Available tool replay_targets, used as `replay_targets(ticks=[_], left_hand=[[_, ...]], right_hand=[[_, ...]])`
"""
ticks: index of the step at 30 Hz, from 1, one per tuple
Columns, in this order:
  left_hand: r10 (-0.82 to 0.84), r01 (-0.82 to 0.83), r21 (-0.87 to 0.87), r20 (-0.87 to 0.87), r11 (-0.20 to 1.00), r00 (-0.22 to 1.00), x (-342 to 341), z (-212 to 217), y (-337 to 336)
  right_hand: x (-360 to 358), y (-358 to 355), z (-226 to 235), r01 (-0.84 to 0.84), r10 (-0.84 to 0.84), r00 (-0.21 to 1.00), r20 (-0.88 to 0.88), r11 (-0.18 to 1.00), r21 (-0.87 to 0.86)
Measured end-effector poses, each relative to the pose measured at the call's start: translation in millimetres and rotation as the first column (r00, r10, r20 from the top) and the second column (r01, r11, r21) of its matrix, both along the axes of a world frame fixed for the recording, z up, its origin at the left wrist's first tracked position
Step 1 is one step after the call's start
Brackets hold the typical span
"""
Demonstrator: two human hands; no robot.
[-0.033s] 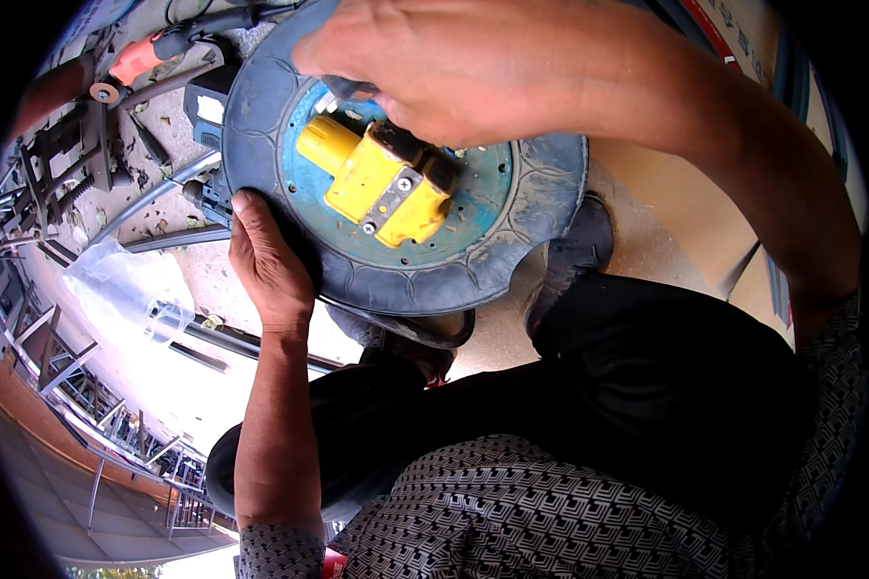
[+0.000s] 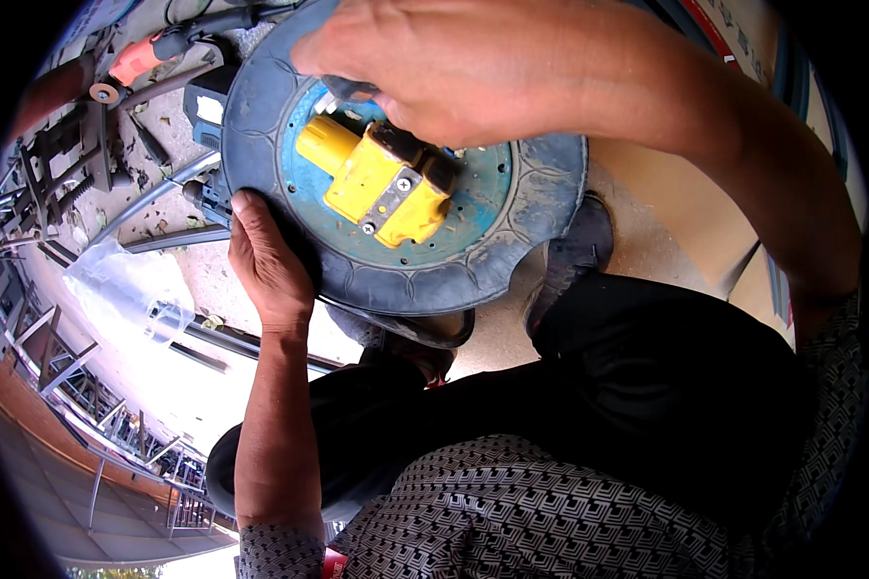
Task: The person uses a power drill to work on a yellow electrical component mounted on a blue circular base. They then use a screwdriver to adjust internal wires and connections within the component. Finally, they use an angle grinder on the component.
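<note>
Two hands hold the reel: your left hand grips its lower-left rim, and your right hand pinches a dark knob above the yellow hub. Tools crowd beyond the left hand; bare floor lies under your right forearm. Nothing has shifted since before.

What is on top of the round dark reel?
On the reel sits a teal disc bearing a yellow block. The right hand covers its upper part; the left hand grips the rim.
</note>
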State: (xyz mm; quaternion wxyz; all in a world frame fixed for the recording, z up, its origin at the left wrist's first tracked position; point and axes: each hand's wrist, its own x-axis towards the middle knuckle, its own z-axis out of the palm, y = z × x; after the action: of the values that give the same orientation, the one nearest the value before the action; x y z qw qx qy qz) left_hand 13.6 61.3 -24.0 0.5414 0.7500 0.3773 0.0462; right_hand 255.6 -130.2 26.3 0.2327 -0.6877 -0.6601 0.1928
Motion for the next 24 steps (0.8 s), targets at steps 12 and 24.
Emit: replay_targets(ticks=[12,24], left_hand=[[-0.017,0.017,0.031,0.005,0.999,1.0,-3.1,-0.2,2.1],[0.038,-0.039,-0.04,-0.01,0.998,0.999,-3.1,-0.5,2.3]], right_hand=[[-12.4,-13.2,9.4,0.045,-0.049,0.999,0.023,0.988,0.148],[19.4,-13.1,4.2,-0.173,0.186,0.973,-0.137,0.98,0.101]])
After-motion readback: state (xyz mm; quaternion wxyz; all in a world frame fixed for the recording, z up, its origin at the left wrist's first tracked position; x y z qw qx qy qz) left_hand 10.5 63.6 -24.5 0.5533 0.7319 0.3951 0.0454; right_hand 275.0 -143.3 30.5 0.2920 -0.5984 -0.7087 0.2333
